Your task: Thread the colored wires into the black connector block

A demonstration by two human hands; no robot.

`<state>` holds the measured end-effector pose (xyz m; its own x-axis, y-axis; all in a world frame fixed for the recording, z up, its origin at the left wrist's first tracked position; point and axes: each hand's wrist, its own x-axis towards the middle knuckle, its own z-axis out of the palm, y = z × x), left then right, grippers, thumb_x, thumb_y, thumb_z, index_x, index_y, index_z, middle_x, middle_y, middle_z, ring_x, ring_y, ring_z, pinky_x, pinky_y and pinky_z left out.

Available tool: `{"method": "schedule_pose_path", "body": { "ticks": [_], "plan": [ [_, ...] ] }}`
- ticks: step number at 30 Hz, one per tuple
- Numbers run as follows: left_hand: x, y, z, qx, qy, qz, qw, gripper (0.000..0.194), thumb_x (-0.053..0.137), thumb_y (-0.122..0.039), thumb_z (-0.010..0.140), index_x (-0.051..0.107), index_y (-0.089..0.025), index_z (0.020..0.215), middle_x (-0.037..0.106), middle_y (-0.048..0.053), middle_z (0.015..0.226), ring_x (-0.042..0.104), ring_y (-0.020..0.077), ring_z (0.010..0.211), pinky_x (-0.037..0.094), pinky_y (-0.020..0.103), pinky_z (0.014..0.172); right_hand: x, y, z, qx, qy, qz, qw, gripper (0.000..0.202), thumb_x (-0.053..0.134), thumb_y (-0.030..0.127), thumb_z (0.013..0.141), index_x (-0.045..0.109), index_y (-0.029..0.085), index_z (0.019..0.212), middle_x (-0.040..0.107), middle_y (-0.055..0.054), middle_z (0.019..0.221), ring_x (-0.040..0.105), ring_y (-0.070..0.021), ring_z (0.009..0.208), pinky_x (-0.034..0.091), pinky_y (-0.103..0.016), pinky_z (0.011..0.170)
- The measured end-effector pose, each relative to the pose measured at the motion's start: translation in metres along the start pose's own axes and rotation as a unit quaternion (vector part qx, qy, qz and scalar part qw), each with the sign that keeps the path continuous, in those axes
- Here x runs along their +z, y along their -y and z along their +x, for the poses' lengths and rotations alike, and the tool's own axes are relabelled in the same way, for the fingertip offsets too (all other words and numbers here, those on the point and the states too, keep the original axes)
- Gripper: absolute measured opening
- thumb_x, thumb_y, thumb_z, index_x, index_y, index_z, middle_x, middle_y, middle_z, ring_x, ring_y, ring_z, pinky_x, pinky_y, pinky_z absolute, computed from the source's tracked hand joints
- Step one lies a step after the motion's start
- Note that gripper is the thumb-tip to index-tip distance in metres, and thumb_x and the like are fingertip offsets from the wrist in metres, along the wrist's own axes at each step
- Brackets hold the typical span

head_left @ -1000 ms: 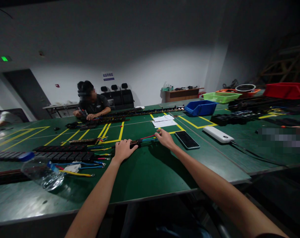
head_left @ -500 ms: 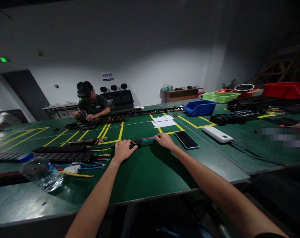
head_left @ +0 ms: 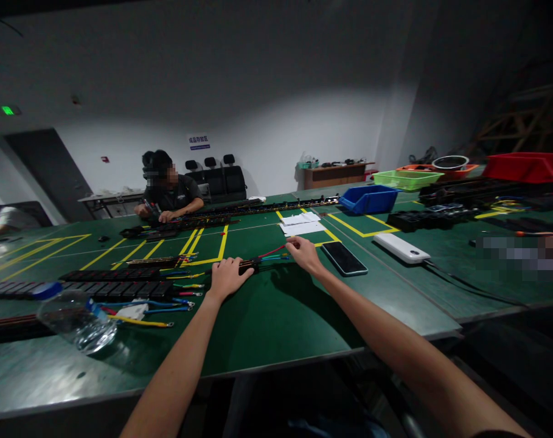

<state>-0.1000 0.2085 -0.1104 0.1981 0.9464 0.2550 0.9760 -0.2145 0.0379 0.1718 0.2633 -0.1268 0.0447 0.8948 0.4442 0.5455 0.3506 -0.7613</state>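
Note:
My left hand is wrapped over a dark bar with copper-coloured strips, which lies on the green table. Thin wires come out of the bar's right end. Between its fingertips my right hand pinches the end of the red wire, raised above the others. The blue and green wires stay low, their tips just left of my right hand. A phone lies to the right of that hand.
Black segmented bars with coloured leads and a water bottle are at the left. White papers, a blue bin and a white power bank lie beyond my hands. A person works across the table.
My right hand has risen slightly, lifting the red wire away from the blue and green ones. My left hand has stayed in place.

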Motion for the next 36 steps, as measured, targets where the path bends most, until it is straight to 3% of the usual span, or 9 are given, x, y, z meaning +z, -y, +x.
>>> {"method": "schedule_pose_path", "body": {
  "ticks": [7,10,13,20,25,30,36],
  "plan": [
    [0.005,0.002,0.001,0.003,-0.021,0.021,1.000,0.064,0.035,-0.072,0.096,0.066,-0.021,0.118,0.070,0.013,0.115,0.062,0.0318,0.108,0.042,0.046,0.093,0.000,-0.004,-0.001,0.019,0.121,-0.099,0.987,0.033,0.055,0.036,0.094,0.079,0.015,0.103,0.078,-0.010,0.103,0.069,-0.0214,0.091,0.046,-0.026,0.074],
    [0.006,0.002,0.001,0.005,-0.025,0.022,0.999,0.064,0.035,-0.072,0.096,0.066,-0.021,0.119,0.071,0.013,0.116,0.063,0.0316,0.108,0.042,0.046,0.093,0.000,-0.005,-0.001,0.031,0.142,-0.104,0.984,0.035,0.056,0.038,0.094,0.080,0.015,0.102,0.078,-0.010,0.100,0.069,-0.0215,0.088,0.045,-0.026,0.071],
    [0.005,0.002,0.001,0.003,-0.018,0.017,1.000,0.064,0.035,-0.072,0.096,0.066,-0.021,0.120,0.071,0.013,0.116,0.063,0.0315,0.108,0.042,0.046,0.093,-0.001,-0.004,-0.001,0.035,0.125,-0.100,0.987,0.033,0.055,0.036,0.094,0.080,0.015,0.099,0.078,-0.010,0.096,0.068,-0.0209,0.084,0.044,-0.026,0.069],
    [0.003,0.001,0.001,0.004,-0.014,0.008,1.000,0.065,0.035,-0.072,0.096,0.066,-0.020,0.120,0.070,0.013,0.116,0.062,0.0313,0.109,0.042,0.046,0.094,-0.002,0.000,-0.002,-0.017,0.016,-0.038,0.999,0.025,0.056,0.028,0.088,0.077,0.015,0.094,0.076,-0.008,0.087,0.067,-0.0193,0.076,0.047,-0.027,0.069],
    [0.005,0.002,0.002,0.004,-0.016,0.005,1.000,0.065,0.034,-0.073,0.096,0.067,-0.021,0.118,0.070,0.013,0.116,0.062,0.0308,0.108,0.042,0.045,0.094,0.001,0.003,-0.004,-0.144,-0.047,0.006,0.988,0.031,0.053,0.022,0.087,0.074,0.015,0.110,0.075,-0.010,0.099,0.067,-0.0216,0.087,0.052,-0.033,0.082],
    [0.005,0.002,0.001,0.006,-0.018,0.008,1.000,0.066,0.033,-0.073,0.096,0.067,-0.020,0.119,0.070,0.012,0.116,0.062,0.0305,0.108,0.041,0.045,0.093,0.001,0.006,-0.009,-0.214,-0.037,-0.014,0.976,0.040,0.053,0.019,0.089,0.069,0.016,0.125,0.071,-0.013,0.112,0.064,-0.0239,0.099,0.053,-0.039,0.091],
    [0.005,0.001,0.001,0.001,-0.021,0.018,1.000,0.064,0.034,-0.072,0.096,0.067,-0.021,0.118,0.071,0.013,0.116,0.062,0.0315,0.109,0.041,0.045,0.093,0.002,0.004,-0.009,-0.159,-0.015,-0.093,0.983,0.039,0.056,0.028,0.093,0.071,0.012,0.125,0.070,-0.016,0.115,0.062,-0.0265,0.106,0.050,-0.039,0.095]
  ]
}}
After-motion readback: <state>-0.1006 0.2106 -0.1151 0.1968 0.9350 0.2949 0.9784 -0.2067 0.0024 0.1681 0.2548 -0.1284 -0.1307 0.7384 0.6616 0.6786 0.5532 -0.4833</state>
